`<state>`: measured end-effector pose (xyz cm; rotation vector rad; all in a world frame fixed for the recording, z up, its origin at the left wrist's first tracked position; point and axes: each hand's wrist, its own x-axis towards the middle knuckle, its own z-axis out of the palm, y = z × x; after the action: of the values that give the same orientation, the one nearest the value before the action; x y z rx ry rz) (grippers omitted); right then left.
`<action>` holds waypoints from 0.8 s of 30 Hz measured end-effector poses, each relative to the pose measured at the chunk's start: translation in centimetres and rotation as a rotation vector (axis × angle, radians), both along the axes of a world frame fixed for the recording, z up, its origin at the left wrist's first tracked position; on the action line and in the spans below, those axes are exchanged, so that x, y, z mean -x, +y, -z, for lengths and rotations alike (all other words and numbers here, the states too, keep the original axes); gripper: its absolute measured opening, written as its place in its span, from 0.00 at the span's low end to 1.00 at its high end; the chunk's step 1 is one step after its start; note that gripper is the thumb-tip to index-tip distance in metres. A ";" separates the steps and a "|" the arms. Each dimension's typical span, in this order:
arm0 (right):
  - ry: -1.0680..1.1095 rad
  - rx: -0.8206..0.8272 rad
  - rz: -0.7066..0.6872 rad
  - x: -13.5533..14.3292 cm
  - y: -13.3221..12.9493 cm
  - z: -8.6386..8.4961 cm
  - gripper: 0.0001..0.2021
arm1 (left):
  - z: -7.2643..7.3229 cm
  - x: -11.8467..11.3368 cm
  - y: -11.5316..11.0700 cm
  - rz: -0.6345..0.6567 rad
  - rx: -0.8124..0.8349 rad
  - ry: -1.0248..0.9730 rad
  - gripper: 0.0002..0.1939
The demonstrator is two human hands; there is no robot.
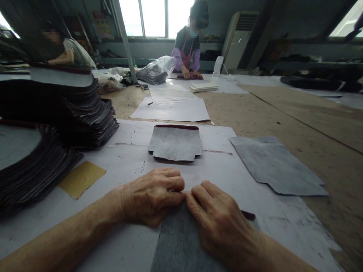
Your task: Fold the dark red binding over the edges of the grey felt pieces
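Both hands meet at the far edge of a grey fabric piece (178,241) that lies on white paper close to me. My left hand (155,192) has its fingers curled and pinches that edge. Beside it, my right hand (215,211) is closed on the same edge, thumb and fingers pressed together. A short dark maroon strip (248,215) sticks out past my right hand; what it belongs to is hidden. Beyond my hands lies a grey cut panel (176,141) with notched corners and a maroon band along its far edge.
Tall stacks of dark-edged panels (93,113) stand at the left, near a yellow square of paper (82,179). Another grey panel (279,164) rests at the right. White sheets (172,109) and a plastic bag (157,70) lie farther back. A co-worker (187,49) stands across the table; another person (70,51) is at the left.
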<state>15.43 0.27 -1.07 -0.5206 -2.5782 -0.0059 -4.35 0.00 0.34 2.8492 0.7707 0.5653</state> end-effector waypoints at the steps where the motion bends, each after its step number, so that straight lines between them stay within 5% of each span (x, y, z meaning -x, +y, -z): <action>1: 0.018 0.024 -0.010 -0.1 0.2 0.3 0.14 | -0.2 0.3 -0.2 -0.021 0.029 -0.041 0.11; 4: 0.036 0.083 -0.029 -0.5 0.5 0.7 0.14 | -1.1 1.0 -1.5 -0.121 0.081 -0.173 0.17; 11: 0.065 0.110 -0.066 -0.3 0.9 0.7 0.16 | -0.5 0.7 -4.8 -0.257 0.199 -0.107 0.11; 24: -0.110 0.043 -0.030 -0.1 0.9 0.6 0.21 | -0.2 0.8 -4.4 -0.242 0.152 -0.030 0.11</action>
<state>15.58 1.14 -1.69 -0.5101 -2.6991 0.0322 -5.16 -4.40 0.49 2.6212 1.1116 0.5512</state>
